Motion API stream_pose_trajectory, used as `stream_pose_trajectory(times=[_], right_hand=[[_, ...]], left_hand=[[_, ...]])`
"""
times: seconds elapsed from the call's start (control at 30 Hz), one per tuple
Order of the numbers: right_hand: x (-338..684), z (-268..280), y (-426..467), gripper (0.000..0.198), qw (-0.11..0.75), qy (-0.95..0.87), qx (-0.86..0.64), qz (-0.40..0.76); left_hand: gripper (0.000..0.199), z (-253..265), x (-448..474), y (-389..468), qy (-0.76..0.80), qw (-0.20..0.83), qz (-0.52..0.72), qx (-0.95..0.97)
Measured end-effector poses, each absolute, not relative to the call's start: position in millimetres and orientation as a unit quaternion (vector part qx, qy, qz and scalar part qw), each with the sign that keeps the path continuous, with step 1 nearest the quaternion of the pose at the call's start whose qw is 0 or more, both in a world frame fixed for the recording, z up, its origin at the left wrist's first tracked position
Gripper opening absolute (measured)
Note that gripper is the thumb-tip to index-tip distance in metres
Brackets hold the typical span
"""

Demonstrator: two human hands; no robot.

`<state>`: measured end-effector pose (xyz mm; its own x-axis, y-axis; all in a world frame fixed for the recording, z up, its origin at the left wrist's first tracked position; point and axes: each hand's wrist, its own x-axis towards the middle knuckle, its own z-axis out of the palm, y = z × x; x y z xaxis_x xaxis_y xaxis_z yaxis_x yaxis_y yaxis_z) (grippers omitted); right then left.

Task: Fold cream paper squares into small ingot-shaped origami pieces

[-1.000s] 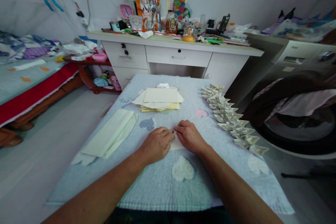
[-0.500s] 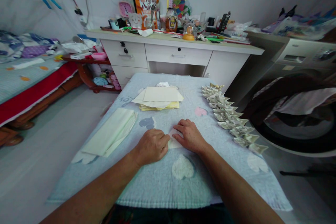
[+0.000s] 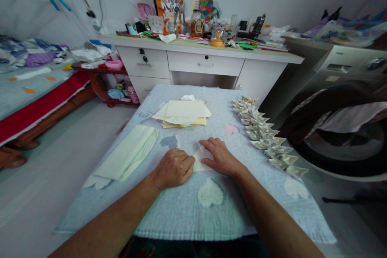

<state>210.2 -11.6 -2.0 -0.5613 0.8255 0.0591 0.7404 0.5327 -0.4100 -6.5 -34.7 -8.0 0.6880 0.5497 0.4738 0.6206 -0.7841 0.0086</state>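
Observation:
A small piece of pale folded paper (image 3: pixel 200 160) lies on the table between my hands. My left hand (image 3: pixel 174 168) is closed, its thumb and curled fingers at the paper's left edge. My right hand (image 3: pixel 220 156) rests on the paper's right side with fingers stretched out and thumb apart. A stack of cream paper sheets (image 3: pixel 185 109) lies farther back, with yellowish sheets under it. To the left is a long folded bundle of pale green paper (image 3: pixel 128 151). Folded paper boats (image 3: pixel 256 123) stand in a row along the right side.
A blue cloth with heart patterns (image 3: pixel 210 217) covers the table. Behind it stands a white desk (image 3: pixel 145 64) crowded with jars, a snack bag and a pink clock. A washing machine (image 3: pixel 338 64) is at the right, a bed (image 3: pixel 39 88) at the left.
My right hand has shifted slightly right, its thumb sliding over the paper, so more of the paper shows. The left hand stays nearly still at its edge.

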Motion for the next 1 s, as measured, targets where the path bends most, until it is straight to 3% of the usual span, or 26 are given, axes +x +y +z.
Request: stream_pose_trajectory(times=[0.27,0.37,0.47,0.73,1.0], right_hand=[[213.6,-4.7,-9.5,0.068,0.147,-0.861,-0.447,0.192],[212.9,-4.4,-9.4,0.068,0.15,-0.861,-0.446,0.194],[213.7,-3.8,-8.6,0.066,0.157,-0.865,-0.434,0.195],[227.8,-6.2,0.7,0.038,0.159,-0.776,-0.607,0.068],[226.9,-8.0,2.1,0.02,0.149,-0.756,-0.625,0.121]], left_hand=[[0.016,-10.9,-3.4,-28.3,-0.348,-0.014,-0.28,-0.895],[0.027,-17.9,2.4,-21.0,-0.339,-0.038,-0.263,-0.902],[0.026,-26.0,7.6,-14.9,-0.338,-0.041,-0.233,-0.911],[0.031,-32.9,8.4,-12.4,-0.35,-0.047,-0.193,-0.915],[0.03,-34.8,9.2,-12.1,-0.353,-0.052,-0.18,-0.917]])
